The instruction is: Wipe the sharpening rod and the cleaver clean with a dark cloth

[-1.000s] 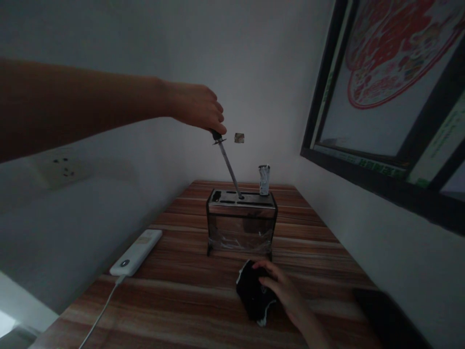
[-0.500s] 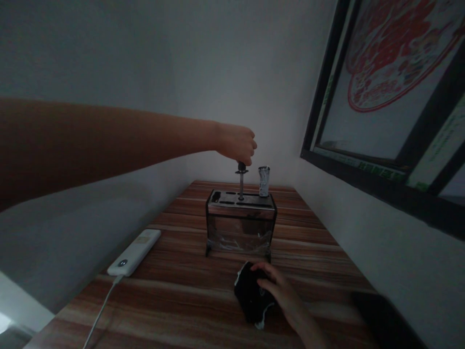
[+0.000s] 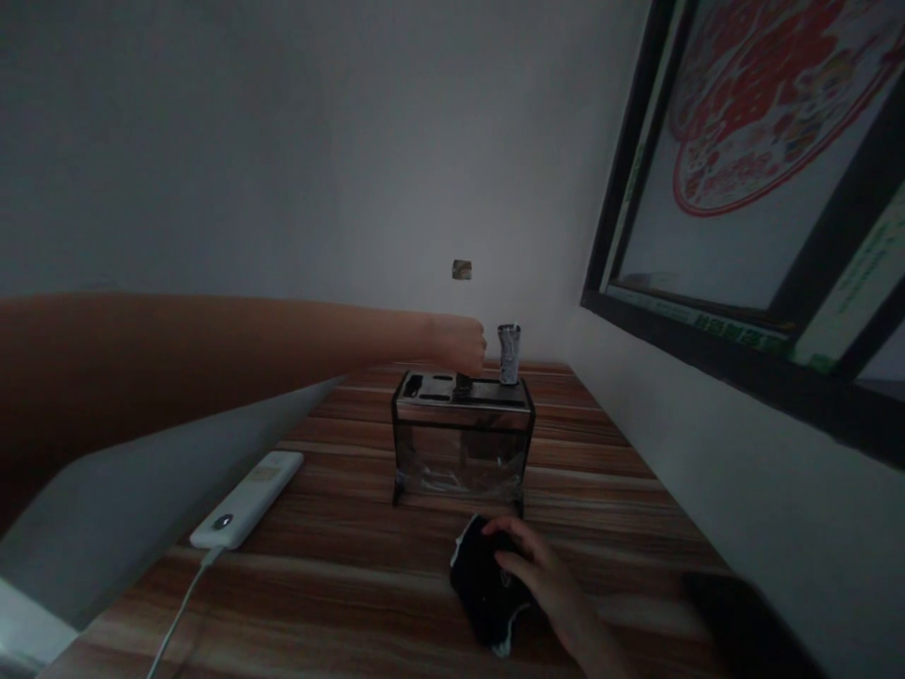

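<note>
Sitting at the slotted block's (image 3: 463,415) top, mid-bench (image 3: 353,528): black-handled tool (image 3: 463,384), mostly hidden under the left hand (image 3: 458,343). Only a dark stub shows; anything lower, behind the block's glossy front, can't be made out. Left hand: closed fist round the handle, forearm near level from the left edge, elbow out of view. Right hand (image 3: 548,577): near side, reaching in from the bottom edge, fingers loosely curled, thumb and index apart, touching one black cloth item (image 3: 485,589) with pale edging; can't tell if it's gripped. One wrapped upright piece (image 3: 508,356) at the block's right end. Left: one white power bank (image 3: 247,500), one cable (image 3: 182,604), cut off. Near right: one dark flat object (image 3: 749,622), blurred, cut off.
</note>
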{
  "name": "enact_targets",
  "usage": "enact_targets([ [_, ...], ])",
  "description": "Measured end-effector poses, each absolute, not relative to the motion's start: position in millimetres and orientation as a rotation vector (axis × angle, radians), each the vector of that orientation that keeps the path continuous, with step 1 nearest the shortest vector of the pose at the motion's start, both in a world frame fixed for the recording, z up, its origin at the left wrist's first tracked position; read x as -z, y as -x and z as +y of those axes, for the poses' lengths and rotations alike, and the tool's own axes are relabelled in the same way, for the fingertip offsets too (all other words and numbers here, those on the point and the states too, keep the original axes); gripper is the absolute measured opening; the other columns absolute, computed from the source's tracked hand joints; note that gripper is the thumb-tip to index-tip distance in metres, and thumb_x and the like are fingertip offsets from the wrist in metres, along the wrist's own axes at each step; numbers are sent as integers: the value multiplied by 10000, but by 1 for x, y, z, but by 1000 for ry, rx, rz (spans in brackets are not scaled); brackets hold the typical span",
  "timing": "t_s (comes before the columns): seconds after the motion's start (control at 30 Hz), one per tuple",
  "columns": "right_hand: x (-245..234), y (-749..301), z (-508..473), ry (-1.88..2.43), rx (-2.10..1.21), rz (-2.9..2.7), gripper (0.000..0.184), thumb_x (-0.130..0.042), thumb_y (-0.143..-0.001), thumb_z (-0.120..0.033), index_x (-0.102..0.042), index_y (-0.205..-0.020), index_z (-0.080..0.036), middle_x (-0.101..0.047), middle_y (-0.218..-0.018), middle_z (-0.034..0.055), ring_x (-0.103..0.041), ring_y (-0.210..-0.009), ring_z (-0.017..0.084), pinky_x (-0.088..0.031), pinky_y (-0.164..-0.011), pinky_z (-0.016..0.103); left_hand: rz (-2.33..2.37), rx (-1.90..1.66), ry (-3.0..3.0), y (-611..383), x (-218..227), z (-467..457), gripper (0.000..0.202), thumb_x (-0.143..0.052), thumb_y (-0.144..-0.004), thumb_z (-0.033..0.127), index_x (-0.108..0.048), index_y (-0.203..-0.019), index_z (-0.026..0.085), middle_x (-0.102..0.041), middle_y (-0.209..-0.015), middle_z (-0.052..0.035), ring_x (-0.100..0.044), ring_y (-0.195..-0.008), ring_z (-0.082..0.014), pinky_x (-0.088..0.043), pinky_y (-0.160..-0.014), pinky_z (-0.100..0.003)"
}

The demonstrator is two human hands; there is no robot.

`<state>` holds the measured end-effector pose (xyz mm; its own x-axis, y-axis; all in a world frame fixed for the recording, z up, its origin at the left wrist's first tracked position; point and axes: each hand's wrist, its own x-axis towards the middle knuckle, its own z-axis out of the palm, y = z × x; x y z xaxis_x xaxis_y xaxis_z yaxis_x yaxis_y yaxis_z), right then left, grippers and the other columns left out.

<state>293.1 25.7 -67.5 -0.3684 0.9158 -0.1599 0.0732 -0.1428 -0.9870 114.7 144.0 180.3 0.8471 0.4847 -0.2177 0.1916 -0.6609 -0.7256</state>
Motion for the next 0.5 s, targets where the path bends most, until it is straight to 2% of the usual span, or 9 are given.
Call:
enact_targets([
  [0.3,70,-294,26,1167,-1548,-1461,271,-551,-656,-240,-608,-922,-234,-634,-866,-4,-565,-790,195,-411,-675,280,-418,-367,2348,-110,-170,148,158,-624,-713,49,-622,-677,203,-686,-690,-34,-597,-702,-168,-337,-623,-273],
  [0.5,72,-294,26,1165,-1528,-1481,270,-558,-660,-247,-607,-925,-227,-619,-808,-8,-561,-741,187,-407,-649,277,-388,-322,2358,-114,-168,144,160,-607,-730,44,-623,-695,199,-675,-659,-31,-588,-656,-165,-322,-579,-268],
])
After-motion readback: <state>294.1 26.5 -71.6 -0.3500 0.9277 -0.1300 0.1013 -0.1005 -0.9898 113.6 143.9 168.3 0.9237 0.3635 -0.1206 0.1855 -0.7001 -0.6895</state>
